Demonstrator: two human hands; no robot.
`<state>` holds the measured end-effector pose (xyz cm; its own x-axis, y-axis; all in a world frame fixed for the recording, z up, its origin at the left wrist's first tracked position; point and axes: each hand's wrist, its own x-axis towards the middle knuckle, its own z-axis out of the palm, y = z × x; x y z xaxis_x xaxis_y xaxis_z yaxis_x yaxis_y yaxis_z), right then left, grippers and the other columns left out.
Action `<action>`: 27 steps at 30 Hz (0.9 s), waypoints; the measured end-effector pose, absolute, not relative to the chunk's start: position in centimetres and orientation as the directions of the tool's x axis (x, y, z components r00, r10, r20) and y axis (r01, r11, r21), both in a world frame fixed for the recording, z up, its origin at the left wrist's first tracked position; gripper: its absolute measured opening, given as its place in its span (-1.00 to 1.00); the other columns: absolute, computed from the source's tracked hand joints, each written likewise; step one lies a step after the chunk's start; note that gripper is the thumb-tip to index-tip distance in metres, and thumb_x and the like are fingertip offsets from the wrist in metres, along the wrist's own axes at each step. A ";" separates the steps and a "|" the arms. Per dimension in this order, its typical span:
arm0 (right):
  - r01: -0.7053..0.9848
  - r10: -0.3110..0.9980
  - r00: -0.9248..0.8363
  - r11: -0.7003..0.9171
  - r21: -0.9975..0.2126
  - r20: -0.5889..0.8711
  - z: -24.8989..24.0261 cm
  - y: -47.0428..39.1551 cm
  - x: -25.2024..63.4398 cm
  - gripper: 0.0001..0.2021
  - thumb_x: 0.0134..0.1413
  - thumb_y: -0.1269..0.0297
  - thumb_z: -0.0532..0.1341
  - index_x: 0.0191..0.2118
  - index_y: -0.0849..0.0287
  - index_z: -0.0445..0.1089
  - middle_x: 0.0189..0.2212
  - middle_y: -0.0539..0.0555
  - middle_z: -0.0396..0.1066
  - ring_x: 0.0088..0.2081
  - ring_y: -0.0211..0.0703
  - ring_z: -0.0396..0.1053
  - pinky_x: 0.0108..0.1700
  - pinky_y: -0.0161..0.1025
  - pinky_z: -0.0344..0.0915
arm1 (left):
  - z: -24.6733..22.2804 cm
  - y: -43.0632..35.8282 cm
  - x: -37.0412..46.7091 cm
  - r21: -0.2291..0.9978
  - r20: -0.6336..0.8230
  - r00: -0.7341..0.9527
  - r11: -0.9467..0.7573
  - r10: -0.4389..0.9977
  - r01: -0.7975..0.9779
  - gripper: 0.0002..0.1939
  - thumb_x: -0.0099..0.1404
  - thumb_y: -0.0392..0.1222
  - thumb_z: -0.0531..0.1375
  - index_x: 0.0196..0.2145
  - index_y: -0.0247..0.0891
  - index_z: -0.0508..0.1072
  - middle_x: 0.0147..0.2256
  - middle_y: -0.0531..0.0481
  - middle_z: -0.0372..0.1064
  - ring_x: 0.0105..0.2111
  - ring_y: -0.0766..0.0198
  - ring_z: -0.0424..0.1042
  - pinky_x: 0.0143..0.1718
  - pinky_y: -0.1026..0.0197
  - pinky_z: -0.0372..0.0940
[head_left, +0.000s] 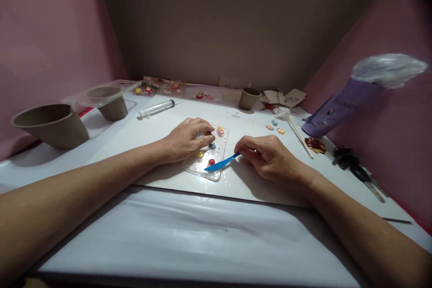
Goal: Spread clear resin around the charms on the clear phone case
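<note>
On the white board lies a clear, glossy phone case (216,173), wet-looking, with small charms on it. Among them are a red ball (211,161), a yellow piece (200,154), a dark blue piece (212,146) and a pink-and-yellow charm (220,131). My left hand (191,137) rests over the case's left side, thumb and finger bent around a small reddish charm (208,133) that is mostly hidden. A blue plastic knife (221,163) is pinched by its handle in my right hand (265,155); its blade lies over the case, just below the red ball.
Brown pots (54,126) and a syringe (157,109) stand or lie left. Clear trays of charms (175,87) line the back beside another brown pot (249,99). At right are loose pastel pieces (280,131), a wooden stick (300,136) and a purple tumbler (332,108).
</note>
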<state>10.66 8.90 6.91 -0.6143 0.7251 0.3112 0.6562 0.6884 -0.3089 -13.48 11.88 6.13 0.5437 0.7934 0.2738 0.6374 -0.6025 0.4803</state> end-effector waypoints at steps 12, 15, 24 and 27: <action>0.649 0.724 -0.612 0.690 -0.322 0.319 6.9 9.0 10.7 -0.82 0.10 0.47 0.06 -0.32 0.18 0.41 -0.54 0.00 0.41 -0.52 -0.32 0.26 -0.41 -0.36 0.11 | 6.2 11.9 -13.5 0.499 0.278 0.535 -0.596 0.798 0.629 -0.63 0.34 0.02 0.00 -0.05 -0.20 0.41 0.01 -0.07 0.31 0.05 0.10 0.20 0.10 0.02 0.09; 0.630 0.717 -0.613 0.697 -0.341 0.333 6.9 9.0 10.7 -0.82 0.09 0.48 0.07 -0.33 0.18 0.40 -0.56 -0.03 0.39 -0.54 -0.33 0.25 -0.41 -0.37 0.12 | 6.2 11.9 -13.5 0.500 0.281 0.537 -0.599 0.796 0.626 -0.62 0.34 0.04 0.00 -0.05 -0.20 0.41 0.01 -0.07 0.31 0.05 0.10 0.21 0.10 0.02 0.09; 0.615 0.722 -0.604 0.692 -0.378 0.337 7.0 9.0 10.7 -0.81 0.08 0.50 0.06 -0.33 0.17 0.40 -0.58 -0.05 0.37 -0.54 -0.35 0.24 -0.40 -0.37 0.12 | 6.5 11.8 -13.4 0.515 0.297 0.551 -0.617 0.780 0.595 -0.59 0.39 0.02 -0.07 -0.08 -0.25 0.42 -0.02 -0.09 0.35 0.03 0.13 0.24 0.10 0.09 0.08; 0.595 0.723 -0.601 0.690 -0.412 0.342 7.0 9.0 10.7 -0.81 0.07 0.51 0.06 -0.34 0.17 0.40 -0.58 -0.06 0.37 -0.54 -0.35 0.24 -0.39 -0.37 0.13 | 6.5 11.9 -13.5 0.521 0.301 0.548 -0.616 0.780 0.591 -0.58 0.40 0.05 -0.09 -0.09 -0.25 0.42 -0.04 -0.09 0.35 0.01 0.12 0.26 0.09 0.09 0.10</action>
